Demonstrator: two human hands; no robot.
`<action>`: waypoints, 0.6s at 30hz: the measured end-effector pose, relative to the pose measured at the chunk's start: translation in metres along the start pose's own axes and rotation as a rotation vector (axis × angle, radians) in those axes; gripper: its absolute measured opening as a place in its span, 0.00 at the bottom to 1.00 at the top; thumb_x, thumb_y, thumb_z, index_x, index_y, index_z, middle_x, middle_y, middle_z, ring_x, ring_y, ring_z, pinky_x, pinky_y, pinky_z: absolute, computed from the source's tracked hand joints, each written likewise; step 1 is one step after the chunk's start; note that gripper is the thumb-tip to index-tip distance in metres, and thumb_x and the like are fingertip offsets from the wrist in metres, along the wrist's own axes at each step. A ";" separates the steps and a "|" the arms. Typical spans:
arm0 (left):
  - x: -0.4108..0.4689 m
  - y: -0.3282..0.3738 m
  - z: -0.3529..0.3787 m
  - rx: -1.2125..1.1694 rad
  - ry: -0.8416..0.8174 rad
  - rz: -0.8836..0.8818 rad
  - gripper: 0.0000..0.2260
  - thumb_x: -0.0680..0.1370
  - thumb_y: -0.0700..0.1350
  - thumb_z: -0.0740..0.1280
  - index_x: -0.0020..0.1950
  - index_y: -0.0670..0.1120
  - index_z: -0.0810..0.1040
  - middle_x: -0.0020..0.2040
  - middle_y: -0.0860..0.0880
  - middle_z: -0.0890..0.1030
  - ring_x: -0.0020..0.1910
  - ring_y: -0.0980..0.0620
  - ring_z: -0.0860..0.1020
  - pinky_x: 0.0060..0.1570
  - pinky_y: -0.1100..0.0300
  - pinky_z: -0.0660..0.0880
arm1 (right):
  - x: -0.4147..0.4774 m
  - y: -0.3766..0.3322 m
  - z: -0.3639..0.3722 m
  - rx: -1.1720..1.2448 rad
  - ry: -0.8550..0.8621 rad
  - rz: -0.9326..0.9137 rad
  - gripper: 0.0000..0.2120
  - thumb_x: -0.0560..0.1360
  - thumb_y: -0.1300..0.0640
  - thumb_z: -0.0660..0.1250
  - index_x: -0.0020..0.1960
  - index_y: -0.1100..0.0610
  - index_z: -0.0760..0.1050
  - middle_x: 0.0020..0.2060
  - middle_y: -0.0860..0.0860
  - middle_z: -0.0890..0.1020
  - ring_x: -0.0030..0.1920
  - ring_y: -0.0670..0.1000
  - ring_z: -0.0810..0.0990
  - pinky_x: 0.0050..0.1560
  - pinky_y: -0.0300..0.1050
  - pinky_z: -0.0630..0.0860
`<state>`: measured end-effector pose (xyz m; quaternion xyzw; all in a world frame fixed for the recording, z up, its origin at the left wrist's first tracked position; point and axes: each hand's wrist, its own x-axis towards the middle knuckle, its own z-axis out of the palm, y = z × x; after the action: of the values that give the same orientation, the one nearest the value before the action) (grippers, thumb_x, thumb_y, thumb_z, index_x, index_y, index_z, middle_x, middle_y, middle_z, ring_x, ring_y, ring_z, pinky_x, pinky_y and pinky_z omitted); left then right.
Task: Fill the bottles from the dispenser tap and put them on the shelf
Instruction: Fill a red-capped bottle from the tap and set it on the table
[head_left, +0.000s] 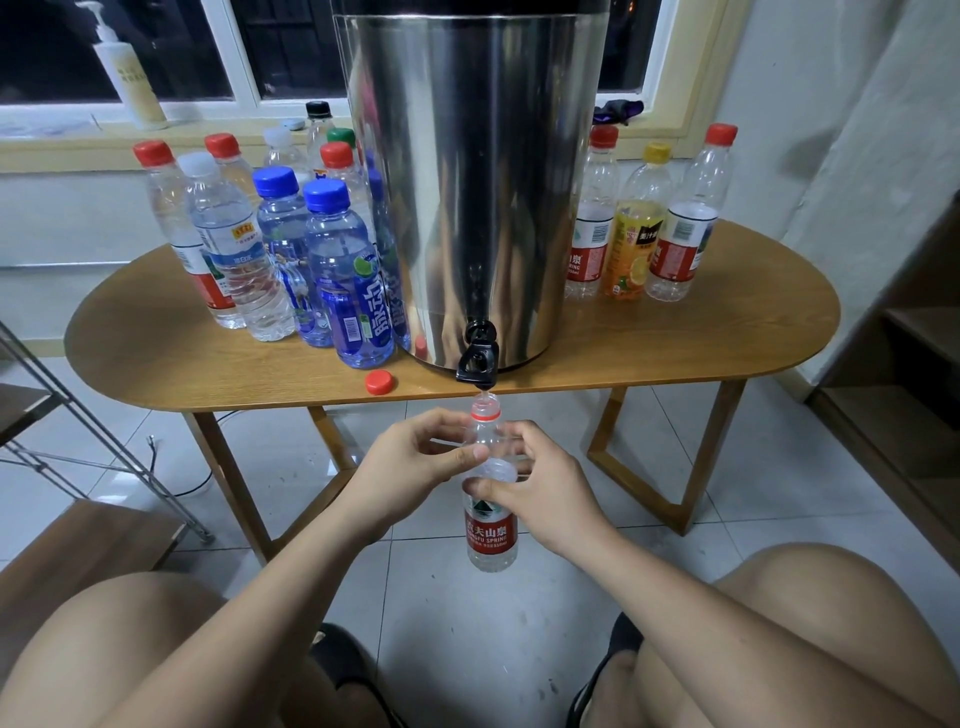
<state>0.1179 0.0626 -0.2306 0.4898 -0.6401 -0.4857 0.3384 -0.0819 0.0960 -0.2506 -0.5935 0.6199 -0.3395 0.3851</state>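
I take the tap as the centre of my dial and read from the left. At nine o'clock a metal rack (78, 431) stands on the tiled floor, well apart from the table. At eleven I see a white pump bottle (130, 78) on the windowsill.

On the oval wooden table (675, 343), at ten o'clock, a tight cluster of capped bottles (228, 244) crowds the dispenser's left flank. The two blue-capped bottles (343, 280) stand nearest me, one just beside the steel wall. A loose red cap (379, 383) lies by the table's front edge at nine, near the tap.

The stainless steel dispenser (467, 182) rises at twelve, and its black tap (478, 358) overhangs the table's front edge. At six o'clock the uncapped Nongfu Spring bottle (491, 530) is held upright above the floor with its mouth right under the spout. I cannot tell whether water is running.

The left hand (410, 457) curls its fingers about the bottle's shoulder, with the thumb tip on the clear plastic. The right hand (540, 488) grasps the body just above the red label.

At two o'clock three capped bottles stand in a row on the table. A yellow-capped orange juice bottle (636, 234) stands between two red-capped bottles (592, 223). At three o'clock, past the table's right end, a wooden shelf (909, 338) stands by the wall.
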 end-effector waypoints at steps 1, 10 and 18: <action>0.000 0.000 0.000 0.002 0.001 0.001 0.15 0.77 0.56 0.79 0.63 0.58 0.85 0.58 0.55 0.87 0.55 0.57 0.87 0.53 0.58 0.82 | 0.000 0.000 0.000 -0.001 0.002 -0.002 0.33 0.72 0.44 0.82 0.72 0.39 0.71 0.66 0.41 0.81 0.64 0.47 0.80 0.63 0.52 0.83; 0.001 -0.001 0.000 0.002 0.000 -0.001 0.16 0.78 0.57 0.78 0.64 0.58 0.85 0.58 0.56 0.87 0.56 0.57 0.86 0.51 0.60 0.82 | 0.000 0.001 0.001 -0.005 0.009 -0.006 0.34 0.72 0.41 0.82 0.72 0.39 0.70 0.65 0.41 0.82 0.63 0.47 0.81 0.62 0.53 0.83; 0.001 -0.001 0.000 0.010 0.000 -0.005 0.15 0.78 0.57 0.78 0.64 0.58 0.85 0.58 0.56 0.87 0.55 0.59 0.86 0.51 0.62 0.82 | -0.001 0.001 0.001 -0.011 0.011 -0.011 0.33 0.72 0.42 0.82 0.72 0.39 0.70 0.65 0.41 0.81 0.63 0.47 0.81 0.61 0.49 0.83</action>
<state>0.1181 0.0619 -0.2318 0.4932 -0.6412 -0.4834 0.3346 -0.0811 0.0973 -0.2518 -0.5972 0.6204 -0.3413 0.3767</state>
